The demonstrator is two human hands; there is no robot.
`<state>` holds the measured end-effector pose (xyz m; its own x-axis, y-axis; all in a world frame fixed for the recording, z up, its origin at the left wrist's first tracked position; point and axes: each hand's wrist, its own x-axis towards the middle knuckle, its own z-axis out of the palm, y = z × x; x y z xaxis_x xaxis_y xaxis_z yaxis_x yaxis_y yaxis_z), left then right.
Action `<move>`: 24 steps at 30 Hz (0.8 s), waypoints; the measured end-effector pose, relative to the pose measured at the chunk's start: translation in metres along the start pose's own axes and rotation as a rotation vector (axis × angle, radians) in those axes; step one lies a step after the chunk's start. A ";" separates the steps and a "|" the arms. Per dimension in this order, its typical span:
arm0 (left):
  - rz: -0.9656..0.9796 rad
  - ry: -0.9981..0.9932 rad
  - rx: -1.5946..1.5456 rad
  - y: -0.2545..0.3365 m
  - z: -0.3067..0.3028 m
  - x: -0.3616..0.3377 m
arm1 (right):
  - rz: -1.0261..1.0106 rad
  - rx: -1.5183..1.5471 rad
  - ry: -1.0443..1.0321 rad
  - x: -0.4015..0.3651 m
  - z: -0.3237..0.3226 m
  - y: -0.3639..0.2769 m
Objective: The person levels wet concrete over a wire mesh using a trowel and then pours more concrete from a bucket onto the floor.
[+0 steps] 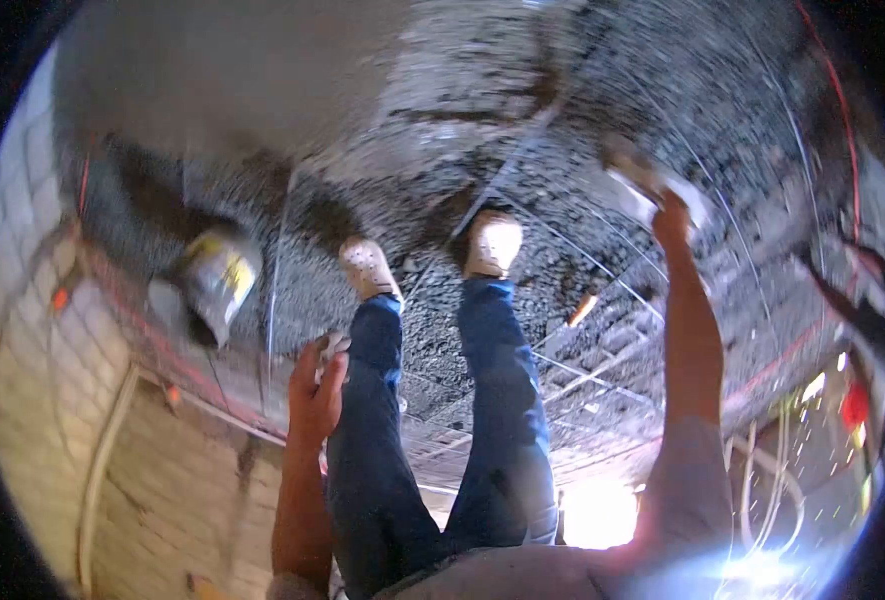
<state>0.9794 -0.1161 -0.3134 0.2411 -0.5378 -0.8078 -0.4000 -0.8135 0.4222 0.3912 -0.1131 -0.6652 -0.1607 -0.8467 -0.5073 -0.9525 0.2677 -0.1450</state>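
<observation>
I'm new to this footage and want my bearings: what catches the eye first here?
The blue jeans and pale shoes stand mid-frame on rough grey ground crossed by wire mesh. The right hand reaches out upper right, gripping a blurred pale flat object; the left hand hangs beside the jeans.

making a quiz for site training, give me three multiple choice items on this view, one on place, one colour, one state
1. Where is the yellow-labelled container? A left of the shoes B right of them C between them
2. The trousers are: A grey B blue C red
3. The right hand is: A empty B gripping a flat pale tool C pocketed
Answers: A, it lies on the brick wall's side; B, both legs show blue; B, the tool sticks out of its grip.
</observation>
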 end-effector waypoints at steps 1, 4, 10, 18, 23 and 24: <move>0.020 -0.006 0.002 -0.004 -0.009 0.000 | 0.104 0.014 0.011 -0.005 -0.008 -0.006; -0.025 0.049 -0.084 -0.028 -0.034 -0.007 | 0.086 -0.122 -0.120 -0.009 -0.055 -0.063; -0.023 0.095 -0.225 -0.131 -0.069 -0.010 | -0.131 0.092 -0.268 -0.031 -0.053 -0.160; -0.167 0.116 -0.569 -0.279 -0.168 0.029 | -0.211 0.500 -0.524 -0.090 -0.010 -0.490; -0.491 0.351 -1.004 -0.398 -0.245 0.015 | -0.351 0.655 -0.915 -0.148 0.061 -0.757; -0.552 0.369 -1.073 -0.426 -0.260 0.010 | -0.362 0.669 -0.924 -0.154 0.075 -0.804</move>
<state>1.3826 0.1673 -0.3947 0.4483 0.0411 -0.8930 0.7081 -0.6260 0.3267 1.2010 -0.1637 -0.5338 0.5965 -0.3448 -0.7248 -0.5364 0.5004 -0.6796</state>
